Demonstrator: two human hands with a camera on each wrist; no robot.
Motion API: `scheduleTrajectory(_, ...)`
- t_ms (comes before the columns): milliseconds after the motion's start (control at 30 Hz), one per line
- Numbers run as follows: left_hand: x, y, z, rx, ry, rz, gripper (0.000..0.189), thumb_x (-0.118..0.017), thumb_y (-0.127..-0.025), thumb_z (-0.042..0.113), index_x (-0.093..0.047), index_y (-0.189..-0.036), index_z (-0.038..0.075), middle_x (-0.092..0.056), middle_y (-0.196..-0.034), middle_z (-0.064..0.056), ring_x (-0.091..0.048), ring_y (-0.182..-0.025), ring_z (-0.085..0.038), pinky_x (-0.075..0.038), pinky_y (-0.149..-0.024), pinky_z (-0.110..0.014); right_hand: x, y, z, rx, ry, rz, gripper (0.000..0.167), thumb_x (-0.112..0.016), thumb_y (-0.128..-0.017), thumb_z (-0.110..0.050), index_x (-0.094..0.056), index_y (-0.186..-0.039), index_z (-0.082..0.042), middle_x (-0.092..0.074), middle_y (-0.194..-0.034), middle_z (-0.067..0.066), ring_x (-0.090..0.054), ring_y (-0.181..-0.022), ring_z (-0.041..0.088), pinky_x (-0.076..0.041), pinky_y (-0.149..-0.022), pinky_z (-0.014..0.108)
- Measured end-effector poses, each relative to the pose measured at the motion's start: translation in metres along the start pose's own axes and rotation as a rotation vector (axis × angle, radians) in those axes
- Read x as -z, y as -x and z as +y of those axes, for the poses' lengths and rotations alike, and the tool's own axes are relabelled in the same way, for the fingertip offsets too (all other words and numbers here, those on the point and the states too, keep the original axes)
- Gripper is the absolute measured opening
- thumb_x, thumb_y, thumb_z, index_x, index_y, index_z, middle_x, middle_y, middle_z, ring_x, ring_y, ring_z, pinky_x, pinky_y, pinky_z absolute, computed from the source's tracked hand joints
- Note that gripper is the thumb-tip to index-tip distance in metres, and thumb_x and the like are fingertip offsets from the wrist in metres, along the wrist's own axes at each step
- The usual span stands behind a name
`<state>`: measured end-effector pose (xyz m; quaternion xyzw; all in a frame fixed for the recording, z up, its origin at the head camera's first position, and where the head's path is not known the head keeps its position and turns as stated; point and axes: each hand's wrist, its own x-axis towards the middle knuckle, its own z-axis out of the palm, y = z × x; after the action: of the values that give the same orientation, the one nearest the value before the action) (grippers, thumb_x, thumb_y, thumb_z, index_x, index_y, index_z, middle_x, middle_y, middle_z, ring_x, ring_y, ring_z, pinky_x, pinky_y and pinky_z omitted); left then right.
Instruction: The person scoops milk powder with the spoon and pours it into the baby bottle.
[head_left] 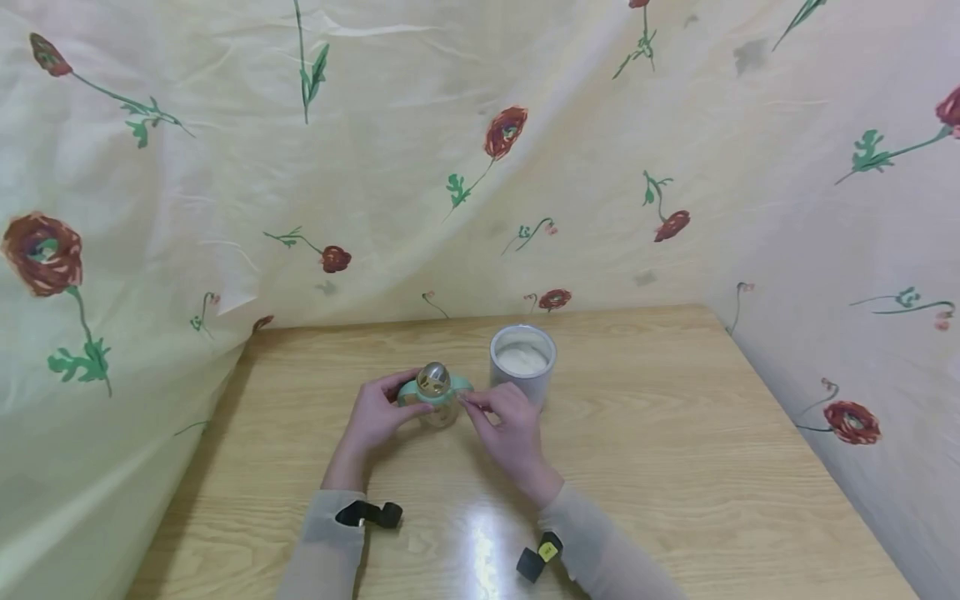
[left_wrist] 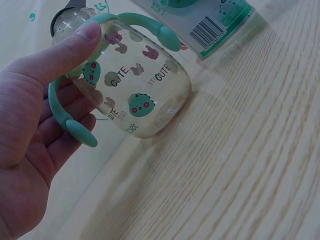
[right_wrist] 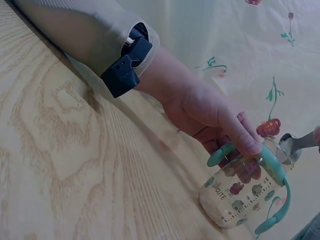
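Observation:
A clear baby bottle with green handles and cartoon prints stands on the wooden table. My left hand grips it around the neck, thumb in front and fingers behind, as the left wrist view shows. Over the bottle's open mouth sits the bowl of a metal spoon, its rounded side up. My right hand pinches the end of the spoon's handle; only a fingertip of it shows at the edge of the right wrist view.
Just behind my right hand stands an open can with white powder inside; its barcode side shows in the left wrist view. Wooden table surrounds everything, and a flower-printed cloth hangs behind and at both sides.

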<state>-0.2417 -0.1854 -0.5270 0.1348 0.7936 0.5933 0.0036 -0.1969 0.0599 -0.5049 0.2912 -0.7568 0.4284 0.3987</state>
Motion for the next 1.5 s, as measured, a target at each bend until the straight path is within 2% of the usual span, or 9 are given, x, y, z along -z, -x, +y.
scheduleTrajectory(300, 0.0004, 0.0007, 0.0033, 0.011, -0.004, 0.003, 0.064, -0.096, -0.082, 0.022, -0.071, -0.139, 0.011, -0.07, -0.14, -0.008, -0.063, -0.133, -0.031, -0.047, -0.117, -0.05, 0.0026, -0.0039, -0.001, 0.009, 0.007, -0.016, 0.022, -0.089, -0.079, 0.005, -0.081, -0.097, -0.005, -0.078, -0.085, 0.004, -0.066, -0.074, 0.018, -0.058, -0.069, 0.023)
scheduleTrajectory(500, -0.0005, -0.001, 0.0021, -0.011, 0.001, -0.007, 0.062, -0.095, -0.083, 0.021, -0.071, -0.139, 0.01, -0.07, -0.14, -0.009, -0.063, -0.133, -0.032, -0.048, -0.117, -0.052, 0.005, -0.0064, -0.0005, 0.009, 0.018, -0.034, 0.022, -0.089, -0.08, 0.005, -0.082, -0.097, -0.006, -0.078, -0.085, 0.003, -0.065, -0.073, 0.017, -0.056, -0.067, 0.022)
scheduleTrajectory(833, -0.001, -0.0015, 0.0019, -0.031, 0.018, -0.008, 0.061, -0.095, -0.083, 0.021, -0.071, -0.138, 0.01, -0.071, -0.139, -0.008, -0.063, -0.133, -0.03, -0.048, -0.117, -0.052, 0.0079, -0.008, 0.0015, 0.094, 0.079, -0.074, 0.02, -0.088, -0.08, 0.001, -0.082, -0.098, -0.006, -0.08, -0.091, 0.004, -0.067, -0.079, 0.02, -0.056, -0.068, 0.029)
scheduleTrajectory(1033, -0.001, -0.0004, 0.0005, -0.012, 0.038, -0.005, 0.061, -0.095, -0.083, 0.018, -0.071, -0.138, 0.009, -0.07, -0.14, -0.01, -0.062, -0.135, -0.031, -0.045, -0.119, -0.051, 0.008, -0.0075, 0.0017, 0.109, 0.075, -0.078, 0.02, -0.088, -0.081, 0.001, -0.082, -0.098, -0.006, -0.08, -0.093, 0.004, -0.068, -0.082, 0.02, -0.057, -0.07, 0.029)
scheduleTrajectory(1300, -0.001, -0.0002, 0.0004, -0.005, 0.02, -0.002, 0.062, -0.096, -0.082, 0.022, -0.071, -0.139, 0.011, -0.07, -0.14, -0.008, -0.063, -0.134, -0.03, -0.047, -0.118, -0.05, 0.0073, -0.0061, 0.0011, 0.089, 0.068, -0.079, 0.023, -0.088, -0.08, 0.004, -0.081, -0.1, -0.005, -0.08, -0.093, 0.005, -0.067, -0.081, 0.019, -0.056, -0.07, 0.027)
scheduleTrajectory(1500, -0.0019, 0.0002, -0.0018, -0.004, 0.008, 0.005, 0.062, -0.096, -0.082, 0.024, -0.072, -0.138, 0.013, -0.071, -0.139, -0.006, -0.063, -0.134, -0.03, -0.048, -0.117, -0.052, 0.0053, -0.0061, -0.0001, -0.003, 0.036, -0.036, 0.022, -0.088, -0.081, 0.006, -0.079, -0.098, -0.005, -0.076, -0.089, 0.005, -0.067, -0.076, 0.018, -0.06, -0.069, 0.022)
